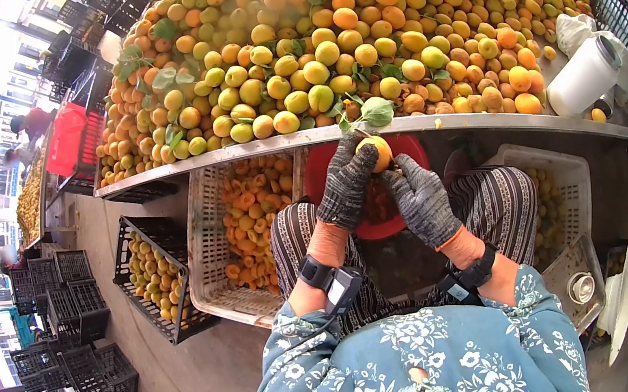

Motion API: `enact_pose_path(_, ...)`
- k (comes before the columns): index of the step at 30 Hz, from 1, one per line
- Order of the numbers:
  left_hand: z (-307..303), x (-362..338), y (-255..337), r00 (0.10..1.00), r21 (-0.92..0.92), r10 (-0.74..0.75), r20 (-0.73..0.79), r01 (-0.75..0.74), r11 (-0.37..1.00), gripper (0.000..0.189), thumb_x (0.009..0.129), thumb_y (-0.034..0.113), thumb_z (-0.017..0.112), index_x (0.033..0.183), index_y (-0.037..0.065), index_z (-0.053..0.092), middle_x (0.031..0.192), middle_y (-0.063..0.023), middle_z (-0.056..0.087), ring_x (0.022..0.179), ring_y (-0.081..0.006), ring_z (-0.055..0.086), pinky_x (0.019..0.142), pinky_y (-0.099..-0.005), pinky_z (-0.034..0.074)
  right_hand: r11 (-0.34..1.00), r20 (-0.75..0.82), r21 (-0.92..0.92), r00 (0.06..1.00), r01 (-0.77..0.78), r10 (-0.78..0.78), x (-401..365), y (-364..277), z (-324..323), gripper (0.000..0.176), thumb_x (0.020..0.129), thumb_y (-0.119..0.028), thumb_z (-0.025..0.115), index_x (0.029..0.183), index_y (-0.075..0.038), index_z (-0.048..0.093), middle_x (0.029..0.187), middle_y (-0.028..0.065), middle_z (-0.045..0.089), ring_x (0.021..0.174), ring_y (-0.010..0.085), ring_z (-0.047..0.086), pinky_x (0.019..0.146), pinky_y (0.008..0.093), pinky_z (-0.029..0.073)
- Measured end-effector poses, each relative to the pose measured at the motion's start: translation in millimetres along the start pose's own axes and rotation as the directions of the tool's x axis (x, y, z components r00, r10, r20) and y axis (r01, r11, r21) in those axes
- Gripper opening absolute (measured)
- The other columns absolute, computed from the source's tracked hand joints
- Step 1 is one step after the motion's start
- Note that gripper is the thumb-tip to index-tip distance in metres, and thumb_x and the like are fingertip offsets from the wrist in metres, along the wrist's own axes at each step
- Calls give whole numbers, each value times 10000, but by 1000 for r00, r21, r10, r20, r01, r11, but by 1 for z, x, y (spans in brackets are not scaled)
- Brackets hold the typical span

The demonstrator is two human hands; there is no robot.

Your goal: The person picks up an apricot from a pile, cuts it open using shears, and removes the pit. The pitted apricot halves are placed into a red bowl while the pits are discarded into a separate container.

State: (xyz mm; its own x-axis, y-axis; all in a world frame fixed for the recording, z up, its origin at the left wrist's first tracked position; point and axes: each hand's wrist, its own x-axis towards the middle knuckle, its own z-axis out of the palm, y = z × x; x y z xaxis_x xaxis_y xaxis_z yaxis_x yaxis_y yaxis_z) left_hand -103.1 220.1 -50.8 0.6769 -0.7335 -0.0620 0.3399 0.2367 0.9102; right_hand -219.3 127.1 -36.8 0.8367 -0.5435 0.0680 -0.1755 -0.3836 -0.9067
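Observation:
My left hand (347, 189), in a dark grey knit glove, is closed around a yellow-orange apricot (378, 151) just below the metal table edge. Gloved the same way, my right hand (422, 202) has its fingers pinched together at the underside of that fruit. Whether a small tool sits in those fingers cannot be made out. Green leaves (377, 111) show just above the apricot, against the table edge. Under my hands, between the knees, is a red basin (415, 149) with dark reddish contents, partly hidden by the hands.
A large apricot heap (324, 51) covers the table. At my left stand a white crate (203, 250) of halved apricots and a black crate (127, 262) of whole ones. Another white crate (574, 175) is at my right. A white jug (586, 75) lies on the table's right end.

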Motion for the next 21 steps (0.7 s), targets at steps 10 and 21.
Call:
enact_pose_path(10,6,-6,-15,928,-421,-319,-195,215,881,435,917,420,588,1124,38,588,1013,-78,635,922,-178,598,848,-306,497,1000,-85,-16,996,26,-27,1,6,18,324,892,-192,596,1169,-23,573,881,233,645,824,397,629,689,427,491)
enact_pose_path(21,4,2,-10,996,-54,-21,-86,16,998,286,943,280,584,1113,50,588,996,-5,585,923,-104,539,843,-258,466,924,-63,-379,995,51,-80,2,14,9,308,901,-331,552,1062,-73,597,758,181,647,674,374,632,587,470,487)
